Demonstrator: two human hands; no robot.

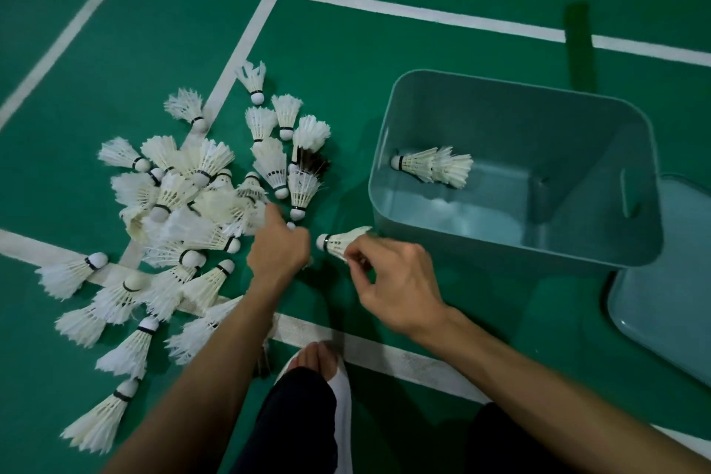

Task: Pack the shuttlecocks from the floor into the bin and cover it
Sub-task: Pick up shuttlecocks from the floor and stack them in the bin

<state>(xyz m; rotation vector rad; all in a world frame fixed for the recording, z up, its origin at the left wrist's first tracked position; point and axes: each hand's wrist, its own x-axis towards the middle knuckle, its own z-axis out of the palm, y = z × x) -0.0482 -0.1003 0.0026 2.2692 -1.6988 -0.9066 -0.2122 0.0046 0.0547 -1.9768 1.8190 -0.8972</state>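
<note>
Shuttlecocks (pixel 269 162), feathery white cones, heap beside a smooth rounded plastic bin (pixel 500 248).

I see a pile of shuttlecocks (pixel 173 212) on the green floor (pixel 384 42). My left hand (pixel 279 250) reaches into the pile's edge, fingers curled. My right hand (pixel 396 289) pinches one shuttlecock (pixel 340 240) by its feathers, just beside the blue bin (pixel 500 88). Stacked birdies (pixel 431 165) lie inside. The lid (pixel 661 281) lies beside the bin.

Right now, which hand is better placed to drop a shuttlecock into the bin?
The right hand: it pinches a shuttlecock just beside the near left corner of the bin. The left hand is at the pile on the floor, farther from the bin.
</note>
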